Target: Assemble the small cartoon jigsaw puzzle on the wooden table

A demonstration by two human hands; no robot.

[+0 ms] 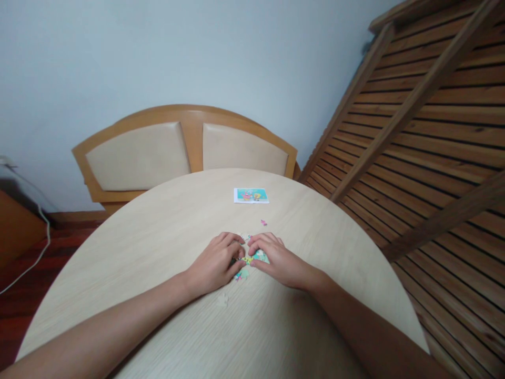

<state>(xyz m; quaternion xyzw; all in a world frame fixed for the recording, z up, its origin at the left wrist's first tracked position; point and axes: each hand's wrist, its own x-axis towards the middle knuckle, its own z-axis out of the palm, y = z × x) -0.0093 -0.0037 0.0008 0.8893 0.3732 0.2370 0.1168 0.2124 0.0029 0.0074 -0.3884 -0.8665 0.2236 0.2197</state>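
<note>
A small pile of jigsaw puzzle pieces (247, 260) in yellow, teal and white lies on the round table (189, 221). My left hand (221, 260) curves around the pile's left side, thumb apart from the fingers. From the right, my right hand (276, 258) curls in the same way, its fingertips close to those of the left. Both hands touch or nearly touch the pieces and partly hide them. One pink piece (264, 222) lies alone beyond the hands. Nearer to me sits a pale piece (223, 300), face down or blank.
A picture card (251, 196) with a pink and a yellow cartoon figure lies farther back on the table. Behind the table stands a padded headboard (191, 137) against the wall. A slatted wooden frame (414, 131) leans at the right. A white cable (48, 231) hangs at the left.
</note>
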